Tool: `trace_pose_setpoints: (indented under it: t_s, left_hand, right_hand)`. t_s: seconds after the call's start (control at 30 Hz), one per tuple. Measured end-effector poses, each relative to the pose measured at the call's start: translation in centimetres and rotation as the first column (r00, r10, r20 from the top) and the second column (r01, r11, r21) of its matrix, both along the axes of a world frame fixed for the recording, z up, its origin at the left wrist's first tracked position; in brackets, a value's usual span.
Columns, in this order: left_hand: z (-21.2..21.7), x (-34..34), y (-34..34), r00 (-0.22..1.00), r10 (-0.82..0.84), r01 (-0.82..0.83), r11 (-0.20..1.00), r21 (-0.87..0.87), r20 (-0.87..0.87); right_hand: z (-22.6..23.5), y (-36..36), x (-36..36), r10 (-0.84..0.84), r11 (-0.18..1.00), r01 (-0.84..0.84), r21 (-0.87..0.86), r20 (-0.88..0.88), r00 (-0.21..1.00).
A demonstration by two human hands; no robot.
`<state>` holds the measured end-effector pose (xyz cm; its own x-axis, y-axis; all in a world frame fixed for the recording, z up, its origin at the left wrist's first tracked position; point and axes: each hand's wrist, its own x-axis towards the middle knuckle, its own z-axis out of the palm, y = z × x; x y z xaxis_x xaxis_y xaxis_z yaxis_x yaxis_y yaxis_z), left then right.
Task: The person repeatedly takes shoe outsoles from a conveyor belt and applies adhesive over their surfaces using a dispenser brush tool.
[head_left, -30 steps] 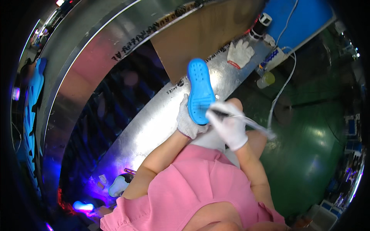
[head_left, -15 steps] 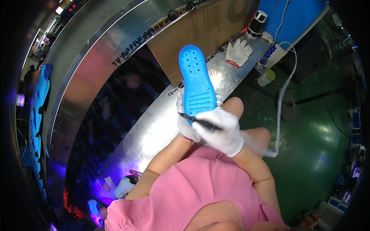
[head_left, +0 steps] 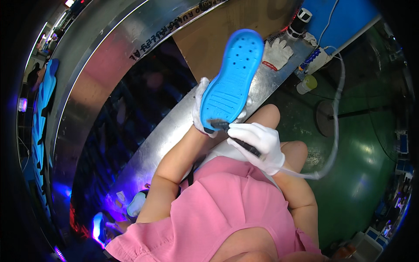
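A bright blue shoe sole (head_left: 232, 81) leans to the upper right, its far end dotted with small holes and its middle ribbed. My left hand (head_left: 200, 102), in a white knit glove, wraps around the near end from beneath, thumb along the left edge. In my white-gloved right hand (head_left: 262, 146) is a black brush-headed tool (head_left: 245, 146), gripped like a pen. Its dark bristly tip lies over the sole's near end; whether it touches is hard to tell. A translucent hose (head_left: 335, 131) runs from beside my right wrist in a loop.
A metal ledge (head_left: 161, 126) borders a dark conveyor (head_left: 126, 109) on the left. Farther off are a cardboard sheet (head_left: 209, 48), a spare glove (head_left: 278, 53), a black-and-white bottle (head_left: 300, 22) and a yellowish cup (head_left: 307, 84). Blue soles (head_left: 41, 118) line the far left.
The sole has tilted, its far end swinging up and to the right. My right hand has shifted slightly right, while the brush tip stays near the sole's lower end.
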<state>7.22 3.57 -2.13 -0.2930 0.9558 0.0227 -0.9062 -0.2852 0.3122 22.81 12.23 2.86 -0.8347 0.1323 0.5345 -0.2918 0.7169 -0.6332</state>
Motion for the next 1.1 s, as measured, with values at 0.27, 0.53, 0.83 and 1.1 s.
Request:
trace_pose_setpoints:
  t_s: [0.27, 0.53, 0.83, 1.1]
  left_hand:
    - [-0.3, -3.9, -0.3, 0.958, -0.287, 0.286, 0.951, -0.12, 0.003]
    - [2.0, -5.2, -0.9, 0.756, -0.305, -0.058, 0.85, -0.523, -0.579]
    - [3.4, -5.9, -1.6, 0.667, -0.336, -0.144, 0.817, -0.558, -0.665]
    - [-1.1, -10.0, -2.3, 0.346, -0.148, -0.099, 0.976, -0.193, -0.926]
  right_hand:
    - [2.3, -0.3, 0.3, 0.134, 0.959, -0.177, 0.222, 0.199, 0.971]
    - [2.6, -0.4, 0.6, 0.118, 0.974, -0.159, 0.162, 0.239, 0.964]
    - [2.6, 1.7, 0.4, 0.186, 0.979, -0.185, -0.089, 0.002, 0.983]
    - [3.6, 2.0, 0.8, 0.114, 0.992, -0.111, 0.059, -0.061, 0.992]
